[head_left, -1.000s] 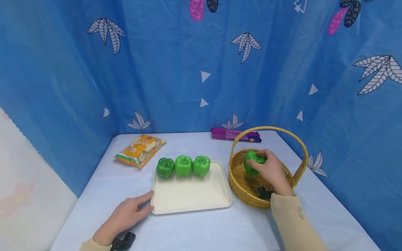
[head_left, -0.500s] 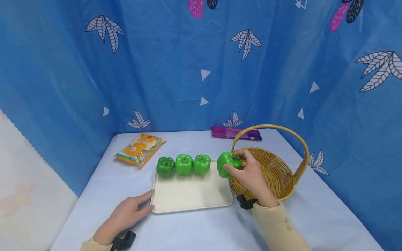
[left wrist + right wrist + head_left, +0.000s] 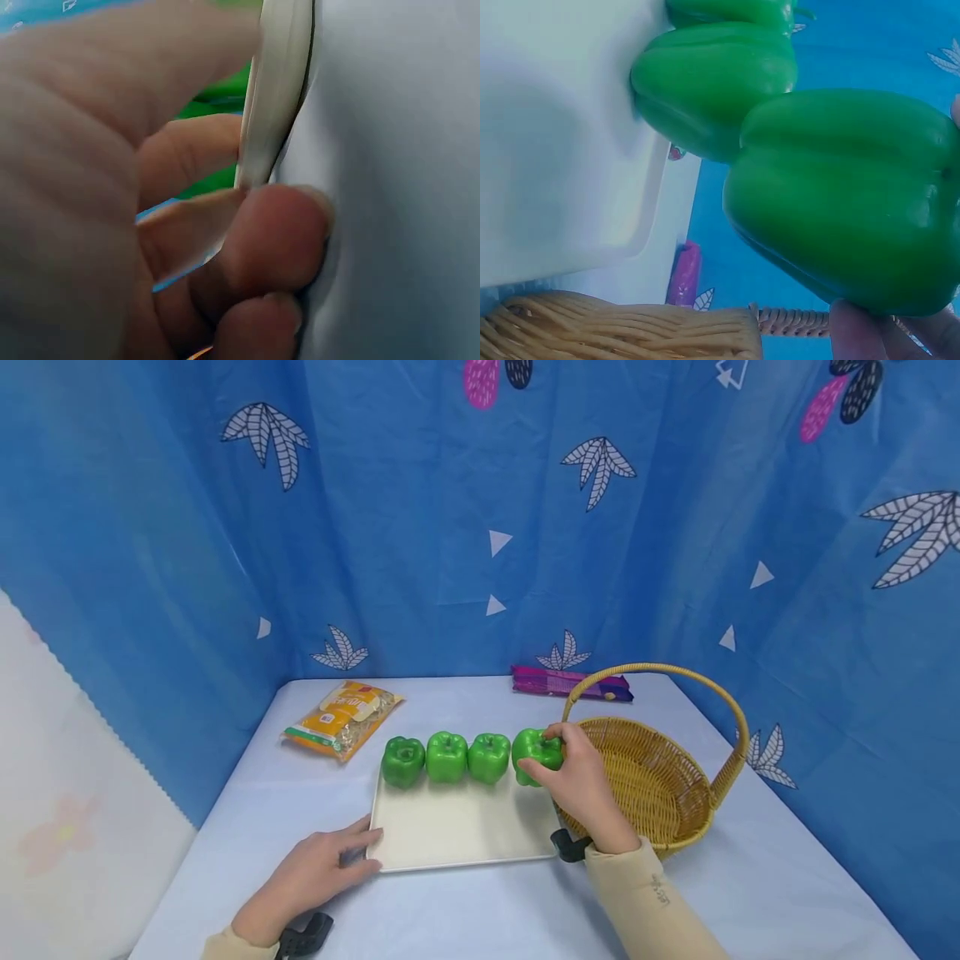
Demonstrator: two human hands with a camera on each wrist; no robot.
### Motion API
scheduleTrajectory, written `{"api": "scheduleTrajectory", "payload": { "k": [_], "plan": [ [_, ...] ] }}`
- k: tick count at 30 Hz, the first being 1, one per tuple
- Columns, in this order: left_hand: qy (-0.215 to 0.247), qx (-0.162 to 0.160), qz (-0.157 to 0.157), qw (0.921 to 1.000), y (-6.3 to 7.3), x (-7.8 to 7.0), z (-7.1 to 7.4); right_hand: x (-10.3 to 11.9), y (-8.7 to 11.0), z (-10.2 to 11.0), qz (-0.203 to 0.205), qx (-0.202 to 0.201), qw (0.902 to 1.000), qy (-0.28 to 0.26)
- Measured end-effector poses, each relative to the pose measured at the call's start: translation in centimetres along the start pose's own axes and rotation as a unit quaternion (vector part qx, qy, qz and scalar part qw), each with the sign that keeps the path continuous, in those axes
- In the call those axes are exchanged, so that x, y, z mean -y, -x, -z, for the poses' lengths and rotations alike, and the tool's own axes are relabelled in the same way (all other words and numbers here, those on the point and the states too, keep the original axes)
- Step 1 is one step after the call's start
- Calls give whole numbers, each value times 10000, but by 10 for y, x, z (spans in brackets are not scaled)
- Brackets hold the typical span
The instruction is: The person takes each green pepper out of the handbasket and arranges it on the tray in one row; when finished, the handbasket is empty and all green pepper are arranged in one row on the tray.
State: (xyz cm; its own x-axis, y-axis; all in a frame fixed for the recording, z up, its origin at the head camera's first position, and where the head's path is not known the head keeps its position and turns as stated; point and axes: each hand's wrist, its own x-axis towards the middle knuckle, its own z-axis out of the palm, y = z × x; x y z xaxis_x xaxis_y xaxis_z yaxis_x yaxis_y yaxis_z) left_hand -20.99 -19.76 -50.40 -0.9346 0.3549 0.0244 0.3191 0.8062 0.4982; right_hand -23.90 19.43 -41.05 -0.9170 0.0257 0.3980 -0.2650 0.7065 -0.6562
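My right hand (image 3: pixel 585 785) pinches a green bell pepper (image 3: pixel 534 757) over the back right corner of the cream tray (image 3: pixel 465 835). Close up in the right wrist view, the held pepper (image 3: pixel 847 199) overlaps another bell pepper (image 3: pixel 712 82), with its lower end tilted toward the tray. Three more bell peppers stand in a row along the tray's back edge: a darker one (image 3: pixel 403 762) at left, then two brighter ones (image 3: pixel 447 757). My left hand (image 3: pixel 315 872) rests at the tray's left edge, its fingers touching the rim (image 3: pixel 274 97).
A wicker basket (image 3: pixel 652 785) with a tall arched handle stands right of the tray, beneath my right forearm. An orange food bag (image 3: pixel 343 720) lies back left, and a purple packet (image 3: pixel 572 683) lies at the back. Blue curtain encloses the table.
My right hand has lifted the bell pepper out of the basket and carried it left to the tray's back right corner. My left hand stays at the tray's edge, its fingers shifting slightly.
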Motion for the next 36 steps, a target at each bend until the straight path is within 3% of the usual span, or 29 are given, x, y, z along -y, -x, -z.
{"api": "scheduleTrajectory", "payload": {
  "k": [4,7,18,26,36],
  "plan": [
    [-411,-113,-367,9984,2,3,1,1,-1,-3,-28,59,10000,44],
    [-536,-176,-462,9973,3,4,2,1,-1,-5,-92,174,9998,84],
    [-453,-127,-240,9986,9,10,12,4,-4,-18,-218,273,9978,568],
    [-429,-200,-334,9983,13,16,13,3,-13,-30,-328,493,9894,1323],
    [-524,-306,-419,9973,13,16,11,-1,-20,-42,-335,578,9854,1564]
  ]
}}
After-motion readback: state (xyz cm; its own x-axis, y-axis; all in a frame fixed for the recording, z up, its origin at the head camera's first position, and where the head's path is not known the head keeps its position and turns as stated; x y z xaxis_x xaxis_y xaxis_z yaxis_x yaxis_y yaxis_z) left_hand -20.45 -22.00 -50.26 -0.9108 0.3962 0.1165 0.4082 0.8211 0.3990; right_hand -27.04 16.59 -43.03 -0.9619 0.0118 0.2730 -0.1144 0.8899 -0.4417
